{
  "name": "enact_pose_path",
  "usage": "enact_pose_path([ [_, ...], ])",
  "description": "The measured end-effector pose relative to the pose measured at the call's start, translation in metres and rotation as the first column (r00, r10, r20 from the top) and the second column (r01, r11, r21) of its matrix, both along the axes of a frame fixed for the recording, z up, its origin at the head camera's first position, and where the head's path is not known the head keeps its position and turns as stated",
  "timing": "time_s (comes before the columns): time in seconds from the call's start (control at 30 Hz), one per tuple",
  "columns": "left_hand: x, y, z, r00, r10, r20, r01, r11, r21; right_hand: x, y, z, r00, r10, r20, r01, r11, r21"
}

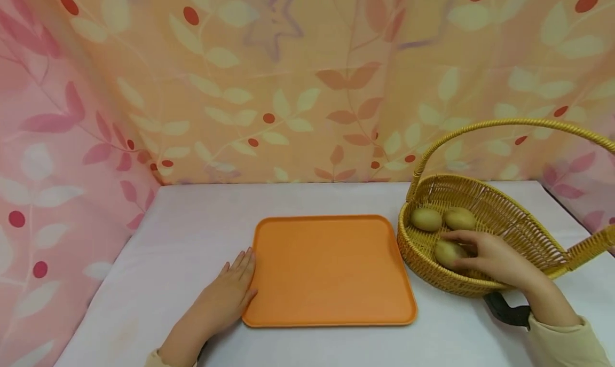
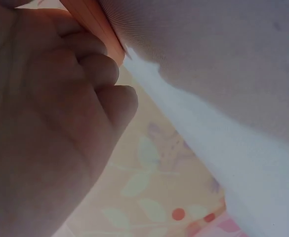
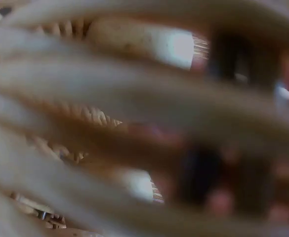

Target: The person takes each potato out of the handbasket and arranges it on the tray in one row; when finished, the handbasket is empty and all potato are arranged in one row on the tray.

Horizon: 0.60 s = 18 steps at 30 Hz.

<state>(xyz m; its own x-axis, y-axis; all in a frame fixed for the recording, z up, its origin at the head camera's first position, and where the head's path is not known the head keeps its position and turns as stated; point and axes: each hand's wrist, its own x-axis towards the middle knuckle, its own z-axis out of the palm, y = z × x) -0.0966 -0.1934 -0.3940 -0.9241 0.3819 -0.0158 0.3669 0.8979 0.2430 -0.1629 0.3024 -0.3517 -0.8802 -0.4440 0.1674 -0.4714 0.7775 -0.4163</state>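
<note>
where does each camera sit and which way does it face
Head: on the head, facing forward and down at the tray and basket; left hand, right hand and forearms show.
Left wrist: on that wrist, facing the tray's edge and patterned cloth; palm and fingers show.
Right wrist: on that wrist, facing potatoes through blurred basket weave; right hand unclear.
Shared: head and left wrist both show left hand and tray.

The tray (image 1: 331,271) is plain orange, on a white tabletop (image 1: 192,228). At right, the basket (image 1: 434,275) is golden yellow with a ribbed weave, and the far-left oval piece (image 1: 426,219), far-right oval piece (image 1: 459,219) and near oval piece (image 1: 447,254) are dull greenish yellow. The far cloth (image 1: 298,164) is peach-yellow with pale and coral leaves, red dots and a purple star outline; the left cloth (image 1: 24,185) is pink with white and deeper-pink leaves. The right sleeve (image 1: 569,343) is cream, the wrist strap (image 1: 506,311) black.
</note>
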Motion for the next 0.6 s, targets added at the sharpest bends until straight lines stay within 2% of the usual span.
enact_pose_path([
  [0.13,0.0004,-0.0017,-0.0017,1.000,-0.005,-0.014,0.005,1.000,0.011,0.0000,-0.0014,0.0003,1.000,0.022,0.016,-0.023,0.999,0.024],
  [0.33,0.0004,-0.0021,-0.0018,1.000,-0.011,-0.027,0.011,1.000,0.027,0.0000,-0.0025,0.0007,1.000,0.006,0.017,-0.007,0.998,0.070],
  [0.6,0.0008,-0.0022,-0.0019,0.999,-0.003,-0.038,0.004,1.000,0.019,0.0029,-0.0048,0.0024,1.000,-0.025,0.014,0.024,0.998,0.051],
])
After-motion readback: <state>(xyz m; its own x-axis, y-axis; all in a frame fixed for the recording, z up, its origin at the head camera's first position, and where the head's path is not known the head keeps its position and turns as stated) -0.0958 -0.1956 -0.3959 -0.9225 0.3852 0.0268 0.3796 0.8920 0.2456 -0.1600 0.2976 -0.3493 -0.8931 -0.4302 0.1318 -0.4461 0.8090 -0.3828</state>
